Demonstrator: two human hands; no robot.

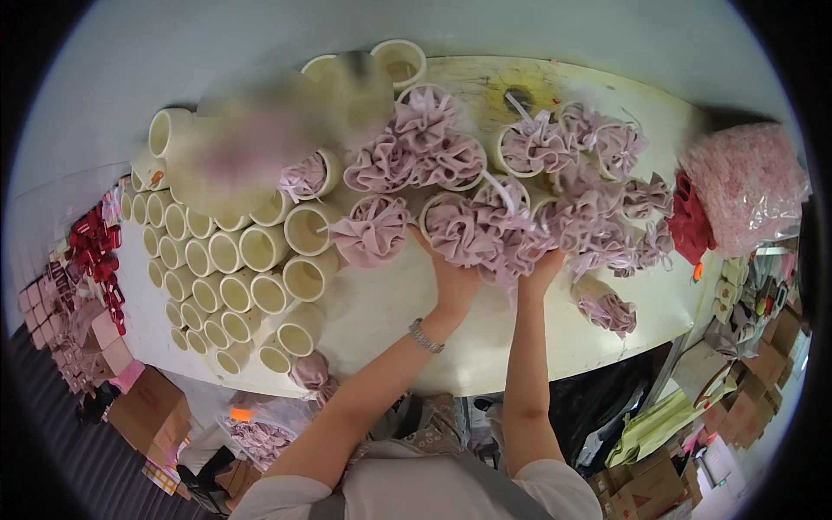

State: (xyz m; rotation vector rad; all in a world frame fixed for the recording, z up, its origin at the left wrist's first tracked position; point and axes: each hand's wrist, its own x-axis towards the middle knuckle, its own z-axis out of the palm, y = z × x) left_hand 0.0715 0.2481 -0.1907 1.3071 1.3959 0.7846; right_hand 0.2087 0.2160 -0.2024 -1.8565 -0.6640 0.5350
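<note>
My left hand and my right hand press in from either side around a bunch of lilac gathered fabric pouches with ribbons. The left fingers curl up along the bunch's left side; most fingertips of both hands are hidden behind cloth. Just left of my left hand, another ruffled pouch sits apart. Behind and to the right, more pouches stand in cream cups. One pouch in a cup lies on its side, right of my right hand.
Many cream cylindrical cups are stacked on their sides at the left of the white table. A large blurred shape covers part of them. At right lie a red cloth and a plastic-wrapped pink bundle.
</note>
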